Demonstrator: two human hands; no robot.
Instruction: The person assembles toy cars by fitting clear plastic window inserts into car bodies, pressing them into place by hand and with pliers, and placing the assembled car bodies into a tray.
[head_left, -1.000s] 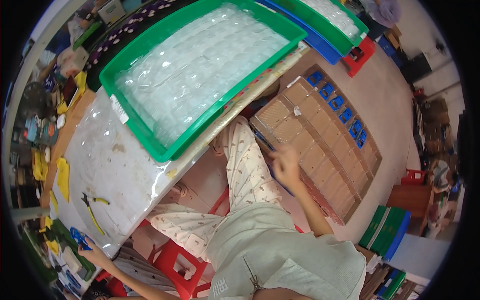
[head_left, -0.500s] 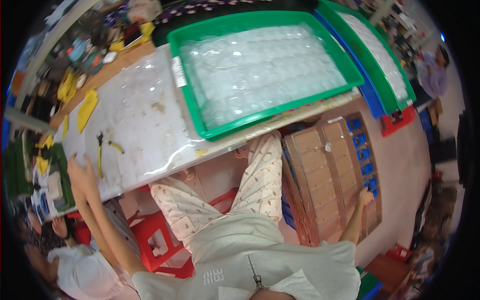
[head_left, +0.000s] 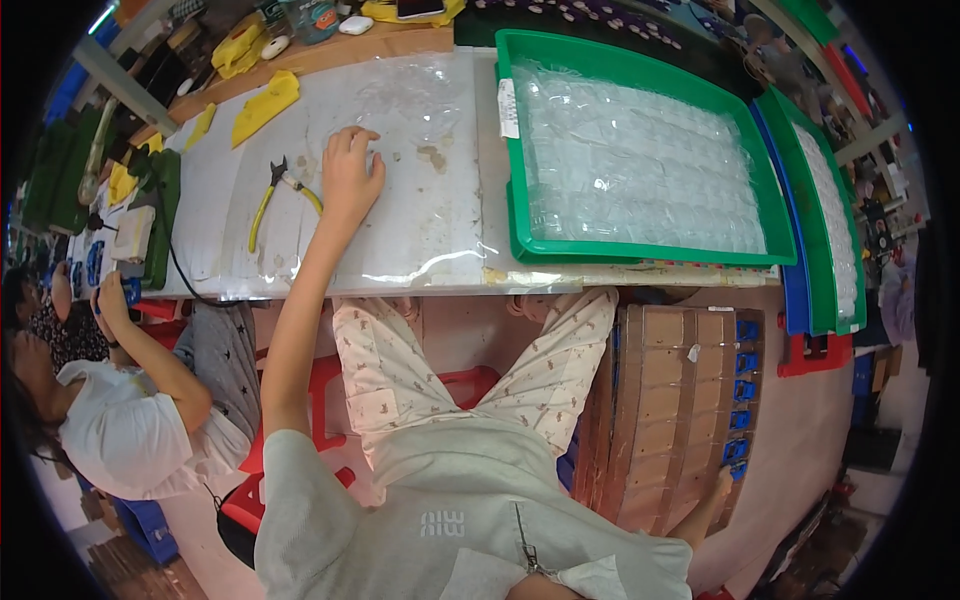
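Observation:
My left hand (head_left: 352, 180) is over the white tabletop (head_left: 420, 240), its fingers apart and nothing in them. Just beside it lie cutting pliers (head_left: 261, 218) with yellow handles, their jaws spread; my wrist is near one handle. Low on the right, my right hand (head_left: 718, 488) reaches down to the edge of a brown compartmented tray (head_left: 660, 400). Its fingers close around a blue plastic part (head_left: 737, 468), the nearest in a row of several such parts. The fingertips are small in the picture.
A green tray (head_left: 640, 250) of clear plastic pieces stands on the table's right half. Further right is a second green tray (head_left: 848, 260). Yellow cloths (head_left: 266, 106) lie at the back left. At the left a co-worker in a white shirt (head_left: 130, 430) handles a blue part.
My view has swung left, shifting the table rightward in the picture. My left hand has moved from left of the pliers to their right. My right hand stays at the blue parts.

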